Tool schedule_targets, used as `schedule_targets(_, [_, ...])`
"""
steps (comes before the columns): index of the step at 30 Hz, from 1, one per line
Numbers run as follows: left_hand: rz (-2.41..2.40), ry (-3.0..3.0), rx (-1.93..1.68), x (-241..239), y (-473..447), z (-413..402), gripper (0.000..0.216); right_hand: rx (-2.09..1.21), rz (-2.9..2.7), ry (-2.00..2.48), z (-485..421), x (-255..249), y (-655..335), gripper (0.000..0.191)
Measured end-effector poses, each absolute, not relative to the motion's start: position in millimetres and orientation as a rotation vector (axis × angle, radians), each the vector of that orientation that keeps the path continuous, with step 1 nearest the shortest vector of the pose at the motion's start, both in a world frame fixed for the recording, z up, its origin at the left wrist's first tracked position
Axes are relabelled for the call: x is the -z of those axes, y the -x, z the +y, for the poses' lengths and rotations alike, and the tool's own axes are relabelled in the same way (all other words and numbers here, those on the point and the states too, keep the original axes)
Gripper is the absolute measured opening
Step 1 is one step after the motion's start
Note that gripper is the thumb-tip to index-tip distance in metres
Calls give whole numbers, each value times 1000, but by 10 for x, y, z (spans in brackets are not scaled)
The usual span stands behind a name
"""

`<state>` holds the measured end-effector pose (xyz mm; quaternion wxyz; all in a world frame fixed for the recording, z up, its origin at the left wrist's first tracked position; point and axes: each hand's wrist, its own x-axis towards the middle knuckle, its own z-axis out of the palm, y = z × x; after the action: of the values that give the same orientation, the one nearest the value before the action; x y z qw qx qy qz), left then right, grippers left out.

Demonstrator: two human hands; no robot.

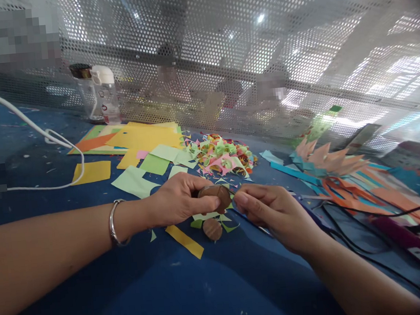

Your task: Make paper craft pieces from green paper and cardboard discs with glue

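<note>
Perforated screening [214, 34] is rising at twelve o'clock behind a blue table [162, 289]. Paper scraps [222, 156] are lying at twelve, orange strips [349, 197] at three. Centrally, the left hand [180, 197] is pinching a brown round piece [211, 196] between thumb and fingers; another brown disc [212, 230] is resting at six. The right hand [269, 208] is curling its fingers beside the held piece's three-o'clock edge; what they are gripping, I cannot tell.

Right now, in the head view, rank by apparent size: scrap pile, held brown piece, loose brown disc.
1. Scrap pile
2. Held brown piece, partly covered by left hand
3. Loose brown disc
</note>
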<state>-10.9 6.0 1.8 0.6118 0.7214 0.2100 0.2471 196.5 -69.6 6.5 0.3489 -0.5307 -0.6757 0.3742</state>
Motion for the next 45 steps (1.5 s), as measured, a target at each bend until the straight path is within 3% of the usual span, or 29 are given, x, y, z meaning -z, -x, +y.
schedule_targets(23, [493,-1694,-493,55,103,124,13,-930,-1682,1384,-665,-39,-1990,48])
schedule_targets(29, [571,-1820,-464,48,118,178,23,-880,-1560,1389,-621,-17,-2035,47])
schedule_targets(35, [728,-2246,-320,-81,200,149,45,-490,-1908,1665,-598,-38,-2040,46])
schedule_targets(45, [1091,-2349,-396,-97,264,346,61,-294,-2232,2023,-577,22,-1998,44])
